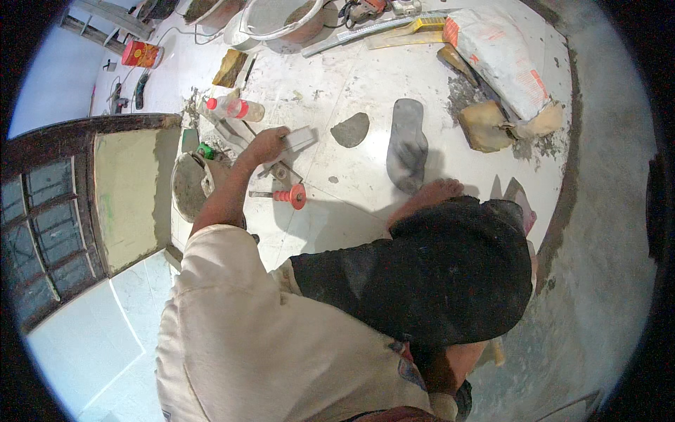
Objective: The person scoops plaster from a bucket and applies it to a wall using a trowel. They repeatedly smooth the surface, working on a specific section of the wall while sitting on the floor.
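My left hand (266, 146) reaches out over the pale tiled floor, closed round one end of a flat, light-grey rectangular piece (302, 138). Its exact kind is not clear. Just below the hand lies a metal tool part (281, 172), partly hidden by the wrist. A chisel with a red hand guard (287, 197) rests nearer to me. Beyond the hand, a plastic bottle with a red cap and label (239, 109) lies on its side. A mortar-crusted bucket (188, 186) stands left of my forearm. My right hand does not show.
A grey slipper (406, 144) and a flat grey patch (350, 130) lie ahead. At the back are a large tub (281, 24), long straightedges (380, 35) and a power tool (364, 10). A white sack (499, 60) lies right; a barred window (49, 218) is left.
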`<move>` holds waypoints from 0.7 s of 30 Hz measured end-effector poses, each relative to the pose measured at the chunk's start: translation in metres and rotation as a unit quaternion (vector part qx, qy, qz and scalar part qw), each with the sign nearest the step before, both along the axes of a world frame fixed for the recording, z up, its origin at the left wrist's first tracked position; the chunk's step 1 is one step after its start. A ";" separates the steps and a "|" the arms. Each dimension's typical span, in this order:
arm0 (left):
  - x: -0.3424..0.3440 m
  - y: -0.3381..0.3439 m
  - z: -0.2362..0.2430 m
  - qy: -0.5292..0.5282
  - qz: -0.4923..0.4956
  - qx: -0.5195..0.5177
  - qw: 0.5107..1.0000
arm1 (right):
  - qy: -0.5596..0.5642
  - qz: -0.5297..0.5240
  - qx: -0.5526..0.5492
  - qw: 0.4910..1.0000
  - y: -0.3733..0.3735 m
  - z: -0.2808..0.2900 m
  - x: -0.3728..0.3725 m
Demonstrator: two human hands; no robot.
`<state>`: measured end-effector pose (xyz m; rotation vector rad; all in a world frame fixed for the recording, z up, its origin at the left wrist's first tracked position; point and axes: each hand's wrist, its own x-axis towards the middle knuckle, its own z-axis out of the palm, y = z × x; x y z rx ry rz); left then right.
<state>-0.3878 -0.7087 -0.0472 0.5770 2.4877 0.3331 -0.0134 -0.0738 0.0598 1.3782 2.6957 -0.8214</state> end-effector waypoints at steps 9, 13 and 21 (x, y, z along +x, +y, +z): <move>0.006 -0.019 -0.031 -0.083 -0.095 -0.170 0.977 | 0.012 0.008 0.012 1.000 0.007 -0.001 0.011; 0.020 0.043 -0.002 0.060 -0.042 -0.232 0.970 | 0.010 -0.034 -0.004 0.999 0.004 -0.010 0.002; 0.048 0.180 -0.020 0.192 -0.004 0.033 0.981 | 0.066 -0.014 -0.044 0.997 -0.014 0.008 0.003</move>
